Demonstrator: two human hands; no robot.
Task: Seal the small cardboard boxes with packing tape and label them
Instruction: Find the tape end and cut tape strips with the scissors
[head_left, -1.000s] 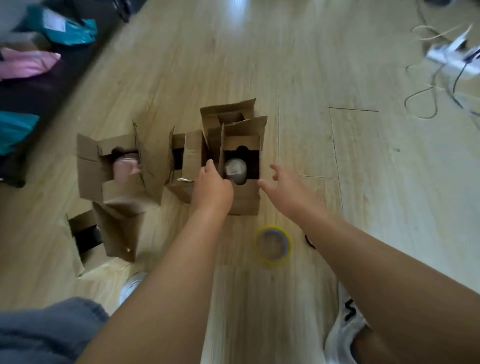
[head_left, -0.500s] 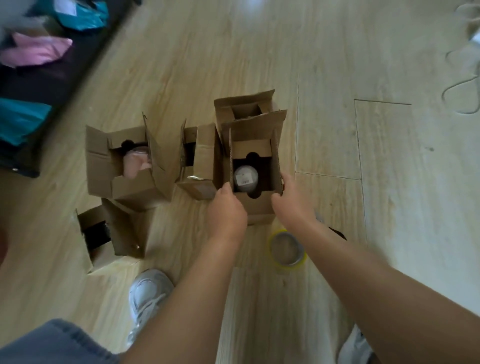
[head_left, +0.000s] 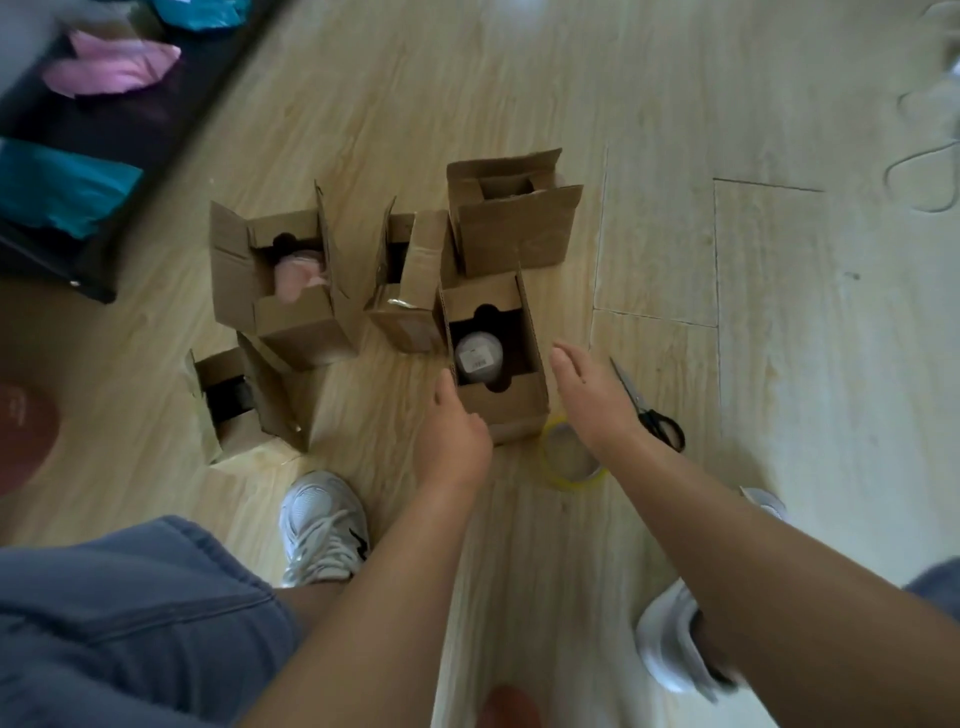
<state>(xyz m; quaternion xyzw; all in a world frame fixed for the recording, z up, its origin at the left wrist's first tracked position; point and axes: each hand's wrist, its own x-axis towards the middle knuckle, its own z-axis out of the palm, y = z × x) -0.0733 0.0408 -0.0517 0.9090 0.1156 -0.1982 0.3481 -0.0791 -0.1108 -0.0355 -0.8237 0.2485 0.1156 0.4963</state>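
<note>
1. As I look down through the head camera, five small cardboard boxes stand close together on the wooden floor (head_left: 675, 130), all with their flaps open.
2. The nearest box (head_left: 511, 410) is right in front of my hands, and a white round jar (head_left: 479, 356) with a barcode sticker sits inside it.
3. My left hand (head_left: 457, 441) has its fingers curled on the near-left corner of that box, thumb up along its left edge.
4. My right hand (head_left: 592, 395) is flat, fingers straight, just beside the box's right wall; I cannot tell whether it touches.
5. The tape roll (head_left: 558, 475), yellow-rimmed, lies on the floor just below the box, partly under my right wrist.
6. Black-handled scissors (head_left: 662, 426) lie to the right of that hand.
7. The box on the left (head_left: 306, 325) holds something pink, and the middle box (head_left: 410, 327), the far box (head_left: 514, 234) and the lower-left box (head_left: 283, 410) cluster around it.
8. My white shoes (head_left: 322, 525) show below, one beside each forearm
</note>
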